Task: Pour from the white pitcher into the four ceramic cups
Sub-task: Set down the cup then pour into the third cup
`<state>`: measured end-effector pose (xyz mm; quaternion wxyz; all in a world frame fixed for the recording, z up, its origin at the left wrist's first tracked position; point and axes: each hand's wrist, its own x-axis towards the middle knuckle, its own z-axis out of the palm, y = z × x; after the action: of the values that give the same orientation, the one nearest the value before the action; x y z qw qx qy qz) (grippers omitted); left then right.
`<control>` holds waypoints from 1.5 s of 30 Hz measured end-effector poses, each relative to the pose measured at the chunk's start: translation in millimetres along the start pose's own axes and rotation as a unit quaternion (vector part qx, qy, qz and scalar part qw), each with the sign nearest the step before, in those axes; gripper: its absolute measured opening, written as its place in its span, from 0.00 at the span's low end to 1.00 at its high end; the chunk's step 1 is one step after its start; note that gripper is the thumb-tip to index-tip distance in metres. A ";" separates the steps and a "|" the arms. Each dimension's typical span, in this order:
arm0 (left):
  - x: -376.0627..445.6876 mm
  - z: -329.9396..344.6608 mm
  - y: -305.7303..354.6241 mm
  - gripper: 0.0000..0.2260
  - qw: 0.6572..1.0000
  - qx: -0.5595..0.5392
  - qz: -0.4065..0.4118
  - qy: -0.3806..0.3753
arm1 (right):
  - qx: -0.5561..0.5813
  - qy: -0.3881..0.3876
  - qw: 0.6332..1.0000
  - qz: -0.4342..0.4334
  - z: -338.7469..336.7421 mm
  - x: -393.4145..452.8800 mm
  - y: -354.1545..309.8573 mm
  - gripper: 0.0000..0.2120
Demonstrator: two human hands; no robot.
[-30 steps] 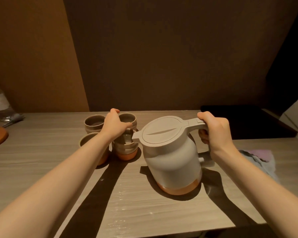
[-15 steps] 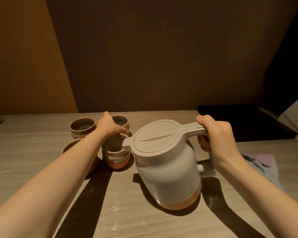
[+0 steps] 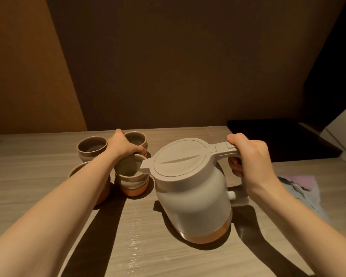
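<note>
The white pitcher (image 3: 192, 188) with an orange base band is tilted to the left, its base partly off the table. Its spout hangs over the rim of the near right ceramic cup (image 3: 133, 181). My right hand (image 3: 250, 156) grips the pitcher's handle with the thumb on the lid lever. My left hand (image 3: 122, 145) holds that cup by its far rim. Three more cups stand around it: far left (image 3: 91, 146), far right (image 3: 137, 137) and near left (image 3: 102, 192), the last one half hidden by my left forearm.
The wooden table (image 3: 38, 176) runs to a brown wall at the back. A black tray (image 3: 278, 138) lies at the back right. A folded cloth (image 3: 302, 186) lies right of the pitcher, under my right forearm.
The pitcher has tipped further left, its right base edge lifting, and its spout now reaches over the cup. The view has shifted, so the bottle and orange mat at the left are out of frame.
</note>
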<state>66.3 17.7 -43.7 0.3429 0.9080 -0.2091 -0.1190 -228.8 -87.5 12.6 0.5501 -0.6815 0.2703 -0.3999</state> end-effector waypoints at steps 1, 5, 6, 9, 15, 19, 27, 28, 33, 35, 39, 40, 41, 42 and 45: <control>0.0 -0.5 0.5 0.40 1.000 -0.005 0.005 0.009 | 0.002 0.001 1.000 0.001 -0.6 -0.4 0.5 0.23; -3.0 -7.0 6.1 0.40 0.998 -0.043 0.026 0.047 | 0.005 0.007 1.000 0.004 -1.1 -1.1 1.8 0.23; -4.4 -9.4 8.1 0.40 0.997 -0.049 0.036 0.054 | 0.004 0.007 1.000 0.003 -0.6 -1.1 1.7 0.23; -12.0 -17.6 16.4 0.40 0.993 -0.065 0.067 0.071 | 0.003 0.006 1.000 -0.003 1.9 -1.3 -0.3 0.21; -39.5 -38.7 33.7 0.40 0.982 -0.113 0.113 0.098 | -0.023 -0.003 1.000 0.005 10.1 3.0 -8.3 0.21; -61.6 -53.3 36.2 0.41 0.976 -0.143 0.118 0.114 | -0.026 0.000 0.999 0.018 12.6 -0.9 -12.7 0.21; -111.8 -73.4 14.7 0.39 0.968 -0.180 0.110 0.137 | -0.016 0.028 0.999 0.011 16.0 -25.2 -19.7 0.19; -117.2 -74.7 10.3 0.39 0.967 -0.185 0.109 0.137 | -0.015 0.027 0.999 0.009 15.7 -27.9 -20.8 0.19; -141.3 -80.0 -9.2 0.40 0.963 -0.198 0.111 0.144 | 0.029 0.038 0.998 0.034 11.3 -36.1 -24.4 0.17; -151.4 -80.1 -16.0 0.39 0.963 -0.199 0.112 0.144 | 0.043 0.040 0.997 0.041 9.4 -39.6 -24.2 0.15; -168.4 -76.2 -31.3 0.37 0.961 -0.217 0.108 0.136 | 0.040 0.038 0.998 0.040 10.8 -45.2 -23.7 0.14; -171.4 -74.6 -35.9 0.37 0.960 -0.223 0.104 0.136 | 0.040 0.038 0.998 0.039 11.5 -46.0 -23.4 0.15; -174.0 -72.9 -40.4 0.37 0.959 -0.226 0.101 0.137 | 0.041 0.037 0.998 0.039 12.6 -46.6 -22.8 0.15; -176.3 -71.5 -44.6 0.37 0.959 -0.227 0.097 0.136 | 0.040 0.035 0.998 0.040 13.6 -47.0 -22.2 0.16; -182.7 -68.1 -55.9 0.36 0.960 -0.237 0.084 0.122 | 0.036 0.031 0.998 0.041 16.5 -47.7 -20.6 0.16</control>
<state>-54.2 178.8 -17.8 0.5800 0.7875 -0.2068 -0.0247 -241.9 -35.0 19.4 0.5818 -0.6370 0.3002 -0.4069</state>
